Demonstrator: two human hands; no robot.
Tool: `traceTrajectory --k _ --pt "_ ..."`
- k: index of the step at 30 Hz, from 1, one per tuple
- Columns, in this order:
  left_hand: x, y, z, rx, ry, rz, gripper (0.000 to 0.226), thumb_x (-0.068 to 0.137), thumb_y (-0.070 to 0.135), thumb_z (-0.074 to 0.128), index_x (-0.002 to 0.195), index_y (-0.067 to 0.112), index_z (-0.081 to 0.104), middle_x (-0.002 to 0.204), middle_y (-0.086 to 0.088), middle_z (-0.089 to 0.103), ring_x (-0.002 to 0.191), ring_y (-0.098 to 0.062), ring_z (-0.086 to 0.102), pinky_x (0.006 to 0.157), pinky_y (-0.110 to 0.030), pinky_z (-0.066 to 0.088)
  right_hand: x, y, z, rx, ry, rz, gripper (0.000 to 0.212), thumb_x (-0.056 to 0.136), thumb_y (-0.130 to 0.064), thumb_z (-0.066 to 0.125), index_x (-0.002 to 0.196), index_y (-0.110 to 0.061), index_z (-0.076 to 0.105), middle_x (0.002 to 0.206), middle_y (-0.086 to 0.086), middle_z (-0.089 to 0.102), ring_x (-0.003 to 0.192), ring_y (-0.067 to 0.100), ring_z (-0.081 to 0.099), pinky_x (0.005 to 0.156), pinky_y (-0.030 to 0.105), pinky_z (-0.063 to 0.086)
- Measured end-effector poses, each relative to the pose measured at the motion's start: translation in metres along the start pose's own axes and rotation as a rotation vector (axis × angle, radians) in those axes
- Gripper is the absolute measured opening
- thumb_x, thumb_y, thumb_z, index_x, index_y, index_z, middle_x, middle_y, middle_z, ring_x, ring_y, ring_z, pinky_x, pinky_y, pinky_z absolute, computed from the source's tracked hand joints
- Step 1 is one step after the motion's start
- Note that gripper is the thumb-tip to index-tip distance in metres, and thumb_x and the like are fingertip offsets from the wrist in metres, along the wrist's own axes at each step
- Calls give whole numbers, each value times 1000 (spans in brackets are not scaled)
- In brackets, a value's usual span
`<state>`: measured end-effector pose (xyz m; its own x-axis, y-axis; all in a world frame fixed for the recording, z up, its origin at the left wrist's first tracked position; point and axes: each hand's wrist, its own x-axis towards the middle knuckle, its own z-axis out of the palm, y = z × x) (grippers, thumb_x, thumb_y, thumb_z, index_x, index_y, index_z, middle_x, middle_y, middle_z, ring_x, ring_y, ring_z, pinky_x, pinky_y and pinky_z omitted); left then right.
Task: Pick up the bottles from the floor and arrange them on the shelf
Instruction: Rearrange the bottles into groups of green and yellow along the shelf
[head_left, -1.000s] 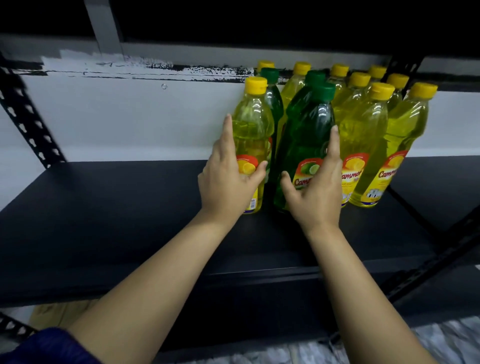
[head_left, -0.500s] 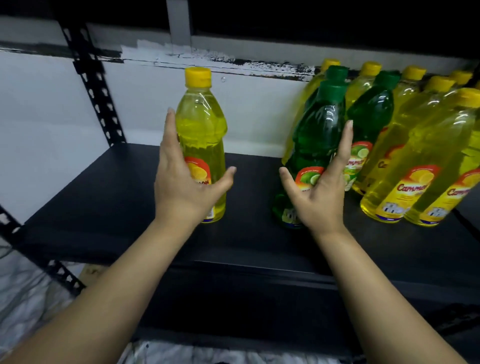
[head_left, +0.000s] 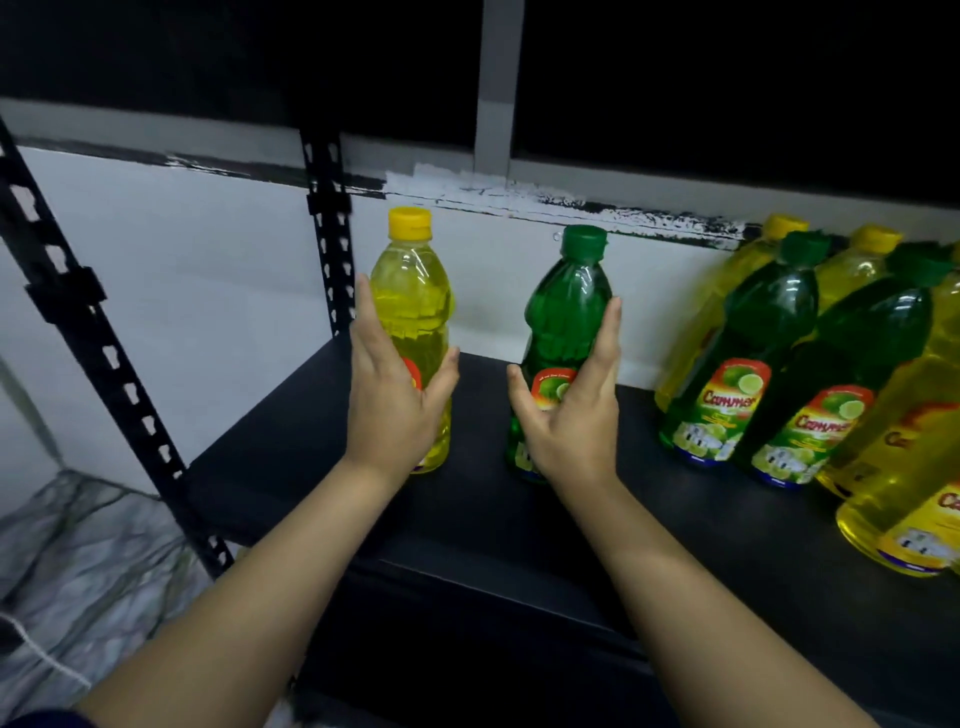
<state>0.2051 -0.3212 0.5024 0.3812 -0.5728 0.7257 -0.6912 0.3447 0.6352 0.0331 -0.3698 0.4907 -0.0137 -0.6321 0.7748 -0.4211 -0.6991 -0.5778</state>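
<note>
Hands (head_left: 395, 410) (head_left: 569, 415) outstretched, gripping yellow bottle (head_left: 413, 312) and green bottle (head_left: 563, 317).

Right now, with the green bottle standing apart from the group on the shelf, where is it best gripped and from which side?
Grip the green bottle around its body at label height, coming from the front. It stands upright with free shelf on both sides, and the right hand already cups it there, thumb left, fingers right. The cap is too narrow for steady sliding.

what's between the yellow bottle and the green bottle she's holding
Nothing stands there: in the head view only bare black shelf shows between the yellow bottle and the green bottle, with both thumbs reaching into the gap.
</note>
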Motion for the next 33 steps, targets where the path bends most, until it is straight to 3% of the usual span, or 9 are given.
traceTrajectory --k 3,6,11,16,22,27,33 --pt "24 -29 -5 23 3 3 105 97 30 72 164 14 -7 172 -7 8 160 -21 13 128 -40 24 12 3 29 -13 -8 2 107 95 -33 78 164 -38 -4 163 12 33 147 29 45 105 40 49" --pt "49 -56 -4 51 3 4 106 97 32 72 164 16 -9 172 -10 8 160 -25 14 126 -49 28 25 6 57 -40 -15 -2 103 97 -36 74 165 -35 -5 160 15 35 144 31 46 102 48 54" --pt "85 -90 4 69 -18 -39 107 96 35 71 164 21 -10 172 -9 9 159 -25 14 126 -37 26 44 8 99 -113 -18 12 106 97 -39 73 165 -33 -8 158 17 36 142 34 47 98 56 57" --pt "105 -122 20 133 -17 -24 107 96 37 70 164 17 -11 165 -16 21 155 -32 24 123 -46 32 58 11 129 -159 -13 28 104 97 -40 71 166 -28 -5 155 19 38 140 34 46 101 55 56" --pt "124 -137 38 153 1 -7 105 96 31 71 164 5 -5 160 -23 26 144 -27 27 112 -29 26 67 25 156 -246 11 42 104 97 -49 69 166 -25 -4 152 23 45 134 38 48 107 54 47" --pt "138 -147 50 177 2 -20 108 95 36 71 164 10 -8 152 -23 34 141 -35 41 114 -46 43 72 29 173 -353 52 104 106 96 -57 68 166 -25 -5 154 19 46 130 35 47 104 54 40" --pt "142 -154 56 209 15 -21 106 96 39 70 163 6 -6 150 -27 37 138 -39 41 116 -52 39 79 27 183 -407 75 228 108 95 -58 67 167 -6 6 154 18 46 134 35 47 107 50 40"
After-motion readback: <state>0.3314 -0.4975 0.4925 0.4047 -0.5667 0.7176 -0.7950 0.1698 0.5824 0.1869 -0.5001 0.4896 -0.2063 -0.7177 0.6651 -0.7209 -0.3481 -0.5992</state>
